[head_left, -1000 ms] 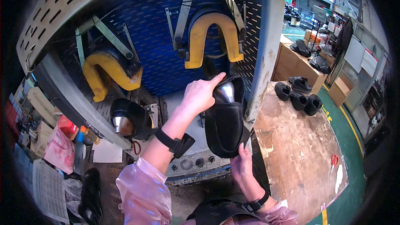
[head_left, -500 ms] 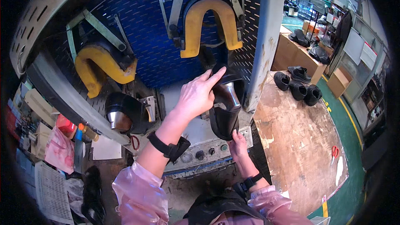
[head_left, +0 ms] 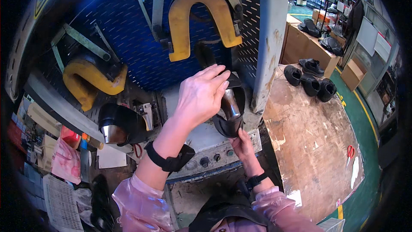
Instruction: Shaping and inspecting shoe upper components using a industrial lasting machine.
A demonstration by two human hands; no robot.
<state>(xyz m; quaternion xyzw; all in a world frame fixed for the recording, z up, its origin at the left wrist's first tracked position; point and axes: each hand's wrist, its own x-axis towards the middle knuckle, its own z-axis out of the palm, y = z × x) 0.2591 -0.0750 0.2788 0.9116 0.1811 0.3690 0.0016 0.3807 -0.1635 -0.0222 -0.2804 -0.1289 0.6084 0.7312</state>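
Note:
A black shoe upper (head_left: 227,128) sits around a shiny metal form (head_left: 231,106) on the machine, in front of me. My left hand (head_left: 201,94) is laid over its far left side, fingers bent together on the black material, covering part of it. At the near end, my right hand (head_left: 243,146) pinches the lower edge between thumb and fingers. To the left, a second black upper (head_left: 132,122) is on another metal form (head_left: 114,134), with neither hand on it. Above the two forms hang yellow U-shaped pads, one central (head_left: 201,0) and one at left (head_left: 81,77).
A control panel with knobs (head_left: 205,161) runs along the machine's near edge. At right, a worn wooden table (head_left: 313,146) bears several black shoes (head_left: 310,85) and red-handled scissors (head_left: 350,152). A grey post (head_left: 270,38) stands between machine and table.
My left hand has drawn in its outstretched index finger and now lies over more of the upper. My right hand stays at the near edge, its fingers higher on it. The whole view has shifted slightly.

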